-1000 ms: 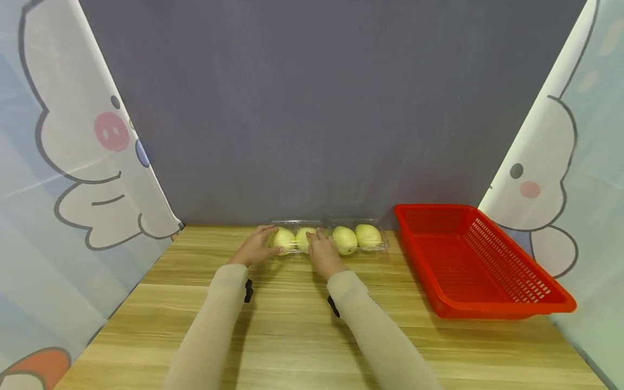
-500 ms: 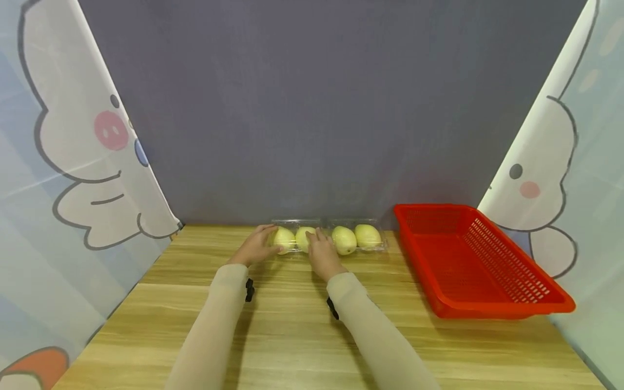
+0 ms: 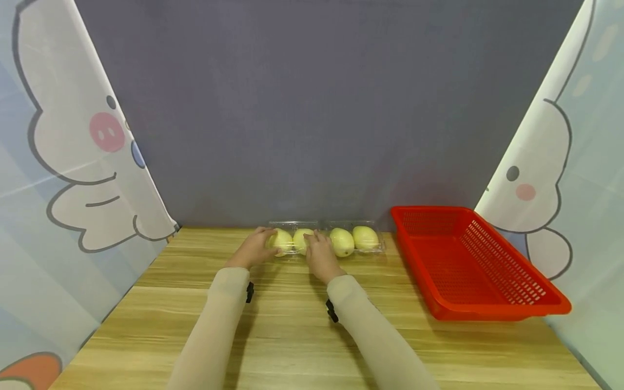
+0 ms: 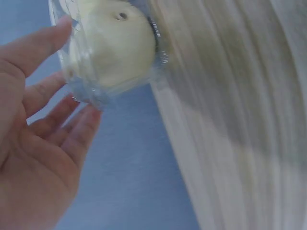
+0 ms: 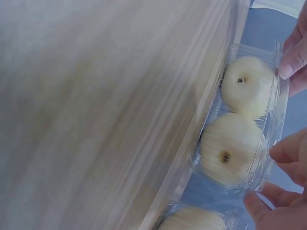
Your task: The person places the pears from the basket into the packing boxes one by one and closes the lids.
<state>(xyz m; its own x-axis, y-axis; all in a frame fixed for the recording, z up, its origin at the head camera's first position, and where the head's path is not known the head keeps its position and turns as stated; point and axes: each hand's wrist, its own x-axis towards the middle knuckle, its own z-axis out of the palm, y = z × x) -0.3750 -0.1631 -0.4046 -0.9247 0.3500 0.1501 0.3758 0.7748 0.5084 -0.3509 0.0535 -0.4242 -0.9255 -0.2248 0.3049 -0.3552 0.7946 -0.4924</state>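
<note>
At the table's back edge stands a clear plastic clamshell box [image 3: 292,223] with two pale yellow, apple-like fruits [image 5: 232,148] inside. My left hand [image 3: 253,248] holds its left end. In the left wrist view the thumb lies along one side of the box and the fingers [image 4: 86,129] reach round the other. The right hand [image 3: 322,258] is at the other end, thumb and fingers [image 5: 285,148] at the rim in the right wrist view. Close to the right hand is a second clear box [image 3: 382,247], with two similar fruits [image 3: 365,238].
A large red plastic basket [image 3: 497,311] with slotted sides sits on the right of the wooden table [image 3: 287,325]. A grey backdrop [image 3: 292,108] rises right behind the boxes. Cartoon-printed curtains [image 3: 63,141] hang on both sides.
The head view has shifted slightly. Both hands keep their places at the left box, and the boxes stay where they were.
</note>
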